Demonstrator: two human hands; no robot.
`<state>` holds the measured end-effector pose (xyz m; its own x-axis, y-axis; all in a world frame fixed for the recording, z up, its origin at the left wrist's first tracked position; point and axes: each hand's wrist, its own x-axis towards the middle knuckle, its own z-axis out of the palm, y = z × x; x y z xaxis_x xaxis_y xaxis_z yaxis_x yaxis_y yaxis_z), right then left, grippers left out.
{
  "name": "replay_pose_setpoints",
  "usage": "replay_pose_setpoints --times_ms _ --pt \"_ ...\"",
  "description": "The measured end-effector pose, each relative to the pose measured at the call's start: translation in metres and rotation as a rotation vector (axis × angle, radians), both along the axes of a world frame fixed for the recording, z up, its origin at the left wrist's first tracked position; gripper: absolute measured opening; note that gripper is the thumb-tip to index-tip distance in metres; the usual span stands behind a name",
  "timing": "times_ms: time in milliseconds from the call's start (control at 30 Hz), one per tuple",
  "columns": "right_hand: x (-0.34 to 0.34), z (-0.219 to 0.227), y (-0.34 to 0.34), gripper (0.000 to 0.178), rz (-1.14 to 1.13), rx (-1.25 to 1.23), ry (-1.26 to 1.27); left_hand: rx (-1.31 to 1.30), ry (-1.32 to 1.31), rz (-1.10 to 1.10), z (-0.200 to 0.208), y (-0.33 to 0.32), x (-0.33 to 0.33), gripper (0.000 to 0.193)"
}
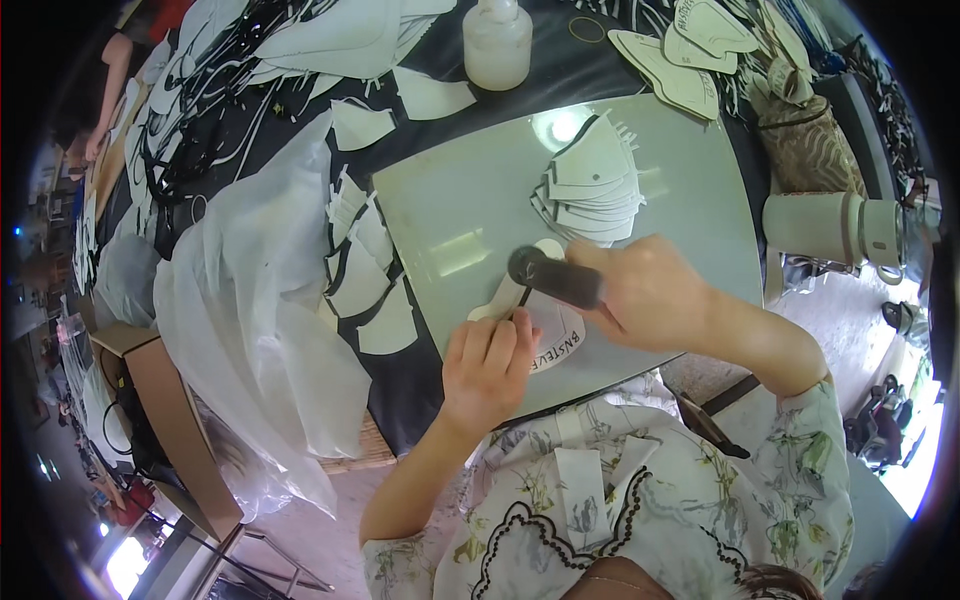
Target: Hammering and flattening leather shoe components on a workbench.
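A dark hammer is gripped in my right hand, its rounded end over a white shaped piece on the smooth grey-green board. The piece has a curved edge with dark lettering along it. My left hand has its fingers bent and pressed together on the left side of that piece, holding it against the board. The hammer hides part of the piece, and I cannot tell whether it touches it. Beyond my right hand lies a fanned stack of white cut pieces.
Several white pieces lie left of the board beside a clear plastic bag. A white bottle stands beyond the board. White templates lie far right, near a pale tumbler. A cardboard box is at lower left.
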<state>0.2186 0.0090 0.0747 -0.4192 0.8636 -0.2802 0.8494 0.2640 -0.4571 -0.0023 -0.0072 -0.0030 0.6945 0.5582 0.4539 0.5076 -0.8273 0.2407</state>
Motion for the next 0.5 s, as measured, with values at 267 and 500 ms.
replay_pose_setpoints --times_ms 267,500 --pt "0.006 0.003 -0.003 0.040 -0.072 0.048 0.046 0.001 0.011 0.052 -0.003 -0.004 -0.001 0.027" --pt "0.027 -0.017 0.003 0.032 -0.166 0.082 0.097 -0.008 -0.030 0.126 0.013 0.004 0.004 0.019"
